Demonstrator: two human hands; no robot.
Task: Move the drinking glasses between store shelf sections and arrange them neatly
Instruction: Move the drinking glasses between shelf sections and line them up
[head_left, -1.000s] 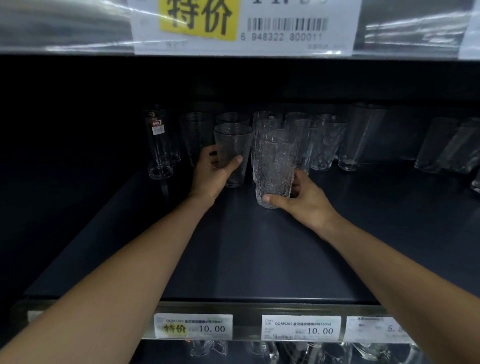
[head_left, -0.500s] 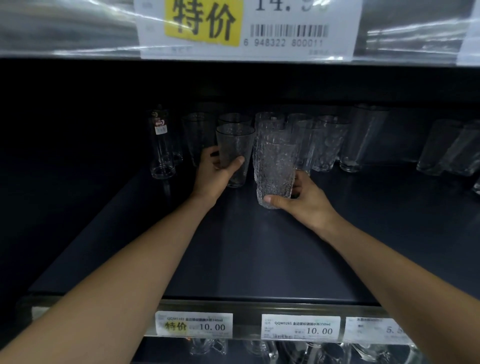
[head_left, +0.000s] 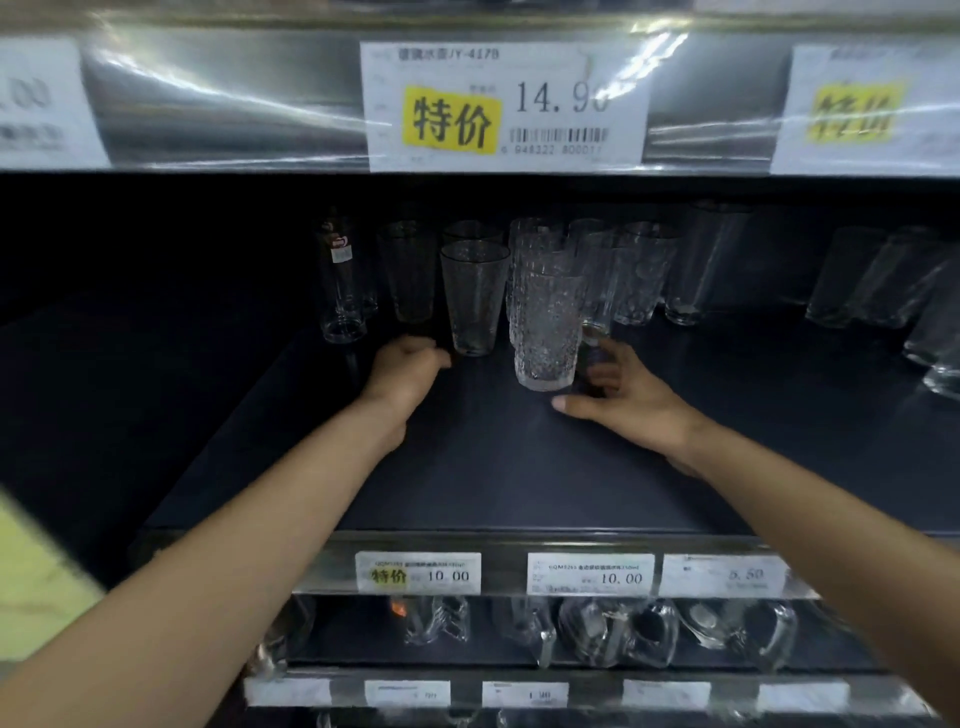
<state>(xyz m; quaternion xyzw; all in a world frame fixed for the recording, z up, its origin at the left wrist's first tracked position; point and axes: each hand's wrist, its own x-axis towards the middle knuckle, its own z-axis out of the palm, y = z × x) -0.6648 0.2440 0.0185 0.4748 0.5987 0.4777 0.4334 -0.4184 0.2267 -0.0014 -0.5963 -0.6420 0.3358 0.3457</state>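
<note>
— What takes up most of the view?
— A dark shelf (head_left: 467, 493). On the rail above it hangs a white tag (head_left: 506, 106) with a yellow patch.

— And the glasses?
— A row (head_left: 644, 275) stands upright at the back. Two stand in front of it, close together but apart: a smooth glass (head_left: 474, 299) and, to its right, a rough glass (head_left: 545, 332) nearer the shelf's front.

— The hands?
— The right hand (head_left: 623, 389) is spread loosely round the rough glass's base, thumb on the shelf just in front, fingers behind; it grips nothing.
— The left hand (head_left: 410, 369) sits just left of the smooth glass's base, fingers curled under, nothing in them. I cannot tell if the thumb touches the glass.
</note>
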